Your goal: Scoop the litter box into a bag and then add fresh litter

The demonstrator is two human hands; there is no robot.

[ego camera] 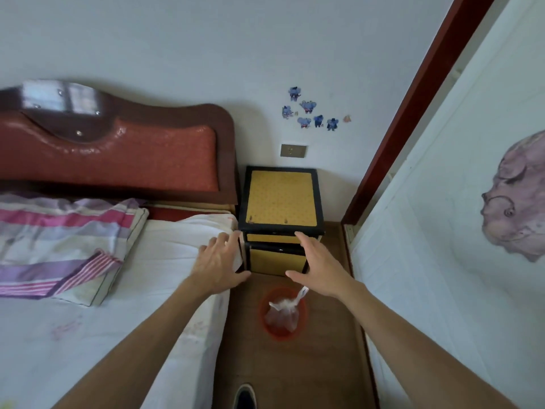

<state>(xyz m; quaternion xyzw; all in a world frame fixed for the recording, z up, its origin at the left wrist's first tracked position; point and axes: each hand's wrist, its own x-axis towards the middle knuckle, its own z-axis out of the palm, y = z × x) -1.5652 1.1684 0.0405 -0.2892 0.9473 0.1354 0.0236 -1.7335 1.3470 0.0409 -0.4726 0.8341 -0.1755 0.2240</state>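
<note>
Two hands, one nightstand, one bin

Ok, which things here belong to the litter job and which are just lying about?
Job: plastic bag, red bin, left hand and right hand, open by the nightstand. No litter box visible.
Lying about: bed, pillow, wall stickers, socket.

Left hand and right hand spread before yellow nightstand, knotted bag in red bin

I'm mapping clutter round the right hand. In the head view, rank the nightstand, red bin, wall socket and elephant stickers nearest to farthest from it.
1. Nightstand, directly ahead of the right hand.
2. Red bin, on the floor below.
3. Wall socket, behind the nightstand.
4. Elephant stickers, higher up the wall.
</note>
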